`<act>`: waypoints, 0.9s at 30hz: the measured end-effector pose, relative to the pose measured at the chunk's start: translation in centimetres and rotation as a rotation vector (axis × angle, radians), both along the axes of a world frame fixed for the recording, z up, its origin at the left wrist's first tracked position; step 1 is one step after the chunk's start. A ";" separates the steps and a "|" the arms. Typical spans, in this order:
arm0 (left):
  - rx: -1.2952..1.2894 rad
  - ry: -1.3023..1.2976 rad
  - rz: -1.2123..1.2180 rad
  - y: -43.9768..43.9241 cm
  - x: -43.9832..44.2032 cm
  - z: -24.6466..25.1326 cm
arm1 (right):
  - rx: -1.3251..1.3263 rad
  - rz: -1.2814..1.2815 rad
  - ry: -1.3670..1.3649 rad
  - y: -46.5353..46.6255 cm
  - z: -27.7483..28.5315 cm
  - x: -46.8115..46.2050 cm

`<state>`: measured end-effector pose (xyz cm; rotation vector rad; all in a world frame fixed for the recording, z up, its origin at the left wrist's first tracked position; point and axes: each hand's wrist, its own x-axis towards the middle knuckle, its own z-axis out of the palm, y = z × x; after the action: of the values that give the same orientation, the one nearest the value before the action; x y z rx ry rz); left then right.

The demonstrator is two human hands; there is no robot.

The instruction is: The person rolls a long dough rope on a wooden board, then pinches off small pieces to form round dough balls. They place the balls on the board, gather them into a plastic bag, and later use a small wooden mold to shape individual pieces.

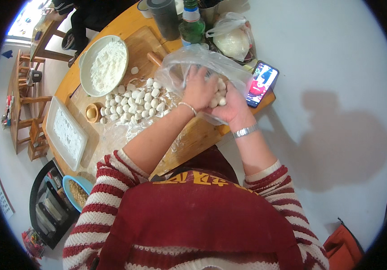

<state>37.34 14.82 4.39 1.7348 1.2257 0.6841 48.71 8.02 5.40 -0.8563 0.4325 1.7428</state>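
Note:
My right hand (232, 106) is at the mouth of a clear plastic bag (198, 55), cupped around several small white dough pieces (218, 98). Just left of it, my left hand (197, 87) reaches into the bag with its fingers spread; part of it lies behind the film, and whether it touches dough cannot be told. Many more floured dough pieces (136, 104) lie on the floury wooden board (112, 135) left of the bag. A rolling pin's wooden handle (154, 58) shows beside the bag.
A bowl of flour (107, 67), a small wooden cup (93, 113) and a floured plastic tray (67, 133) stand left. Behind the bag are a green bottle (192, 28), a dark tumbler (164, 20) and a bagged white item (232, 42). A lit phone (262, 84) lies near the table's right edge.

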 end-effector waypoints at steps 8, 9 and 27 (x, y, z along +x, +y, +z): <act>-0.513 -0.439 0.315 4.0 -4.3 4.3 | 0.006 -0.368 -0.130 0.3 4.2 0.3; -0.501 -0.406 0.239 4.0 -5.9 5.1 | 0.019 -0.371 -0.154 0.2 4.6 0.0; 0.134 0.655 -0.140 -17.9 -31.3 -2.8 | 0.508 0.635 -1.735 -1.2 -3.2 -16.1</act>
<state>6.00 -3.12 1.58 2.2276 1.4868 0.1036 32.59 6.81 2.15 -1.7888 -1.4559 0.8965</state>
